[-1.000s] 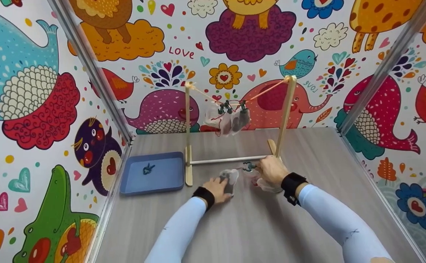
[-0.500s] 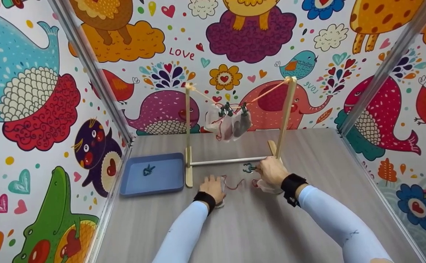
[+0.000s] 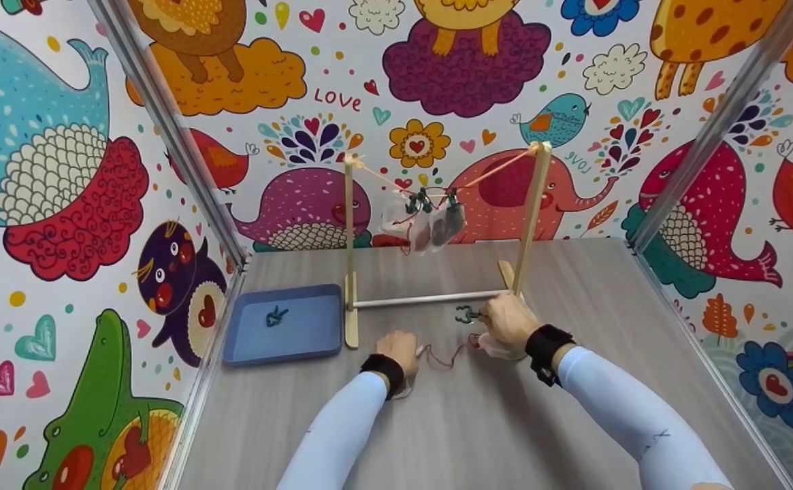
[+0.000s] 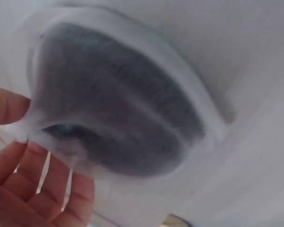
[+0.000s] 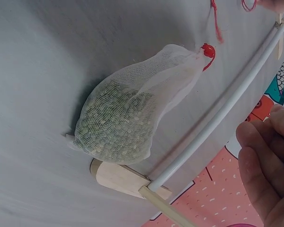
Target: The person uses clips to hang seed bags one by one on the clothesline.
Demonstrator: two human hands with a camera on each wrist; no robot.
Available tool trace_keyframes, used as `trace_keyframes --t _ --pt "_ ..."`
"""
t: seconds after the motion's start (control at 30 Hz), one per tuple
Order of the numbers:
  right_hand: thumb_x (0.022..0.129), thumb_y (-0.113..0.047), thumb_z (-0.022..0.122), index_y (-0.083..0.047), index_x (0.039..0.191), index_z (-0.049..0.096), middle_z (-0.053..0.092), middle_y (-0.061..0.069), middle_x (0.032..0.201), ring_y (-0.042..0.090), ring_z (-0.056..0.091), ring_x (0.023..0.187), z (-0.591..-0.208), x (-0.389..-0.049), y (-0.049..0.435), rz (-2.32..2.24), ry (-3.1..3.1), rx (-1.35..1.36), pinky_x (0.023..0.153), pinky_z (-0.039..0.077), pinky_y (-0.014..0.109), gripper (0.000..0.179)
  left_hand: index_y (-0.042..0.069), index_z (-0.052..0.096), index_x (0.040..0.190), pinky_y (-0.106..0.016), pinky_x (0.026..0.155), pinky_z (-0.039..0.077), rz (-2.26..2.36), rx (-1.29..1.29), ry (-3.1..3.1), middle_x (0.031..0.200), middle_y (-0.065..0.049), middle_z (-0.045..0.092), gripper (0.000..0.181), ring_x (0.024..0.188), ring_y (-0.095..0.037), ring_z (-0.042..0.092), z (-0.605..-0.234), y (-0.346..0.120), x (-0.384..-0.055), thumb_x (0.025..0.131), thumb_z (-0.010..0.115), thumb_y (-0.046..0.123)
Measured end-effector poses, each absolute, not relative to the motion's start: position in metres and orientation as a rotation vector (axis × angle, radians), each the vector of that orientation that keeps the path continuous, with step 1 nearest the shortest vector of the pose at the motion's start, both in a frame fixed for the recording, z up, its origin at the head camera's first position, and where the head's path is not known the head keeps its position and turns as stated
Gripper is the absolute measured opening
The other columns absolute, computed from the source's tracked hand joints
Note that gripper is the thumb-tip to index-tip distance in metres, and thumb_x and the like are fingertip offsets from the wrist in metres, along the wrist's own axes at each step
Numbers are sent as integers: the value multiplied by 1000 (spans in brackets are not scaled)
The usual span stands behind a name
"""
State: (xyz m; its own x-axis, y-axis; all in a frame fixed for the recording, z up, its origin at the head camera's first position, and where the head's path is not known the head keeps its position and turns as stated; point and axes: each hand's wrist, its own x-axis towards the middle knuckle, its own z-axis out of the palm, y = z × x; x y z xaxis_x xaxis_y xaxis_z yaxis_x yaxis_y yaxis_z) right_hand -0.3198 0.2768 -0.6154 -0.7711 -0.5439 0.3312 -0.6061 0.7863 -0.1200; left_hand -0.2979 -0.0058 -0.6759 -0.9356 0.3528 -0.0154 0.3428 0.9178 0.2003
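My left hand [image 3: 397, 350] pinches a white gauze pouch [image 4: 118, 104] with dark contents at its gathered end, thumb on one side and fingers on the other. Most of this pouch is hidden by the hand in the head view. A red string [image 3: 445, 364] lies to the right of that hand. A dark green clip [image 3: 465, 314] sticks out from the fingertips of my right hand [image 3: 510, 318], which grips it. Below this hand, a second gauze pouch [image 5: 123, 113] with greenish contents lies on the table, its neck tied with red string.
A wooden stand with two posts [image 3: 531, 218] and a white crossbar [image 3: 430, 299] stands ahead. From its orange cord [image 3: 502, 169] hang several pouches [image 3: 446, 226] on green clips. At the left, a blue tray [image 3: 314, 333] holds a green clip [image 3: 275, 316].
The left hand has gone from lying spread over the dark pouch to pinching its neck, shifting the pouch slightly left and nearer. My right hand stays almost in place with the clip.
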Motion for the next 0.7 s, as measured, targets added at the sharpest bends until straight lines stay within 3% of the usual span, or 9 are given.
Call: trace_keyframes --t 0.33,0.53,0.7 --pt "94 -2 81 -11 72 73 62 -5 64 10 47 62 -611 -319 277 368 -2827 785 57 42 31 25 18 88 87 -43 70 66 353 697 3164 89 -5 84 20 80 -28 80 -600 -2 -307 102 81 28" --pt "92 2 76 -13 67 64 45 -10 65 11 40 61 -615 -316 277 462 -2906 710 56 31 29 31 13 83 83 -47 72 68 408 851 3221 85 -5 84 22 80 -31 82 -550 -6 -310 103 78 20" --pt "95 0 74 -13 72 71 52 -8 66 11 46 61 -610 -315 277 528 -2974 652 56 37 29 27 11 84 88 -46 69 67 341 1030 3200 84 -6 84 16 78 -31 81 -508 -15 -314 103 79 16"
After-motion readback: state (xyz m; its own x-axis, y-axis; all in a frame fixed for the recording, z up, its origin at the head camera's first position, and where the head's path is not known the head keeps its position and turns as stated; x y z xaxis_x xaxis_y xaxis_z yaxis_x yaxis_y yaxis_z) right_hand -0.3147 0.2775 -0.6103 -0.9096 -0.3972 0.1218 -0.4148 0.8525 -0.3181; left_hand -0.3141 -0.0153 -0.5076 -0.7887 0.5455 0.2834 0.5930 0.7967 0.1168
